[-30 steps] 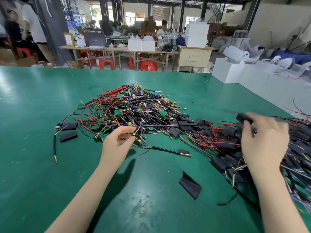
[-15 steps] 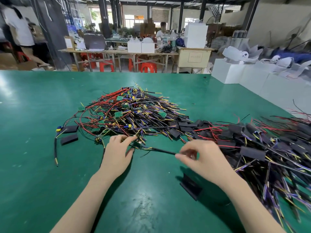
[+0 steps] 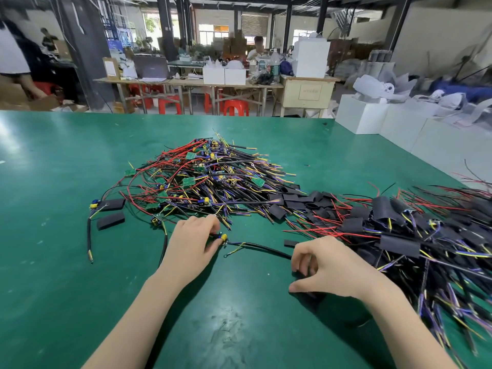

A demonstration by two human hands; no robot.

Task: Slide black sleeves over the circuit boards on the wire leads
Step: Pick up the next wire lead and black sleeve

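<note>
A pile of wire leads with bare green circuit boards (image 3: 202, 179) lies mid-table. To its right spreads a heap of leads with black sleeves on them (image 3: 399, 230). My left hand (image 3: 193, 245) pinches the board end of one lead (image 3: 223, 237), whose black cable (image 3: 266, 247) runs right toward my right hand. My right hand (image 3: 330, 267) curls thumb and fingers round a loose black sleeve (image 3: 310, 294) lying on the table; the hand hides most of that sleeve.
Two more black sleeves (image 3: 110, 221) lie left of the pile beside a stray lead (image 3: 89, 235). A short black piece (image 3: 291, 243) sits near the cable. The green table (image 3: 80, 302) stretches wide. White boxes (image 3: 359, 113) stand past its far right edge.
My right hand has dropped from the cable's end onto the loose sleeve near me. My left hand has drawn the lead's board end out of the pile toward me.
</note>
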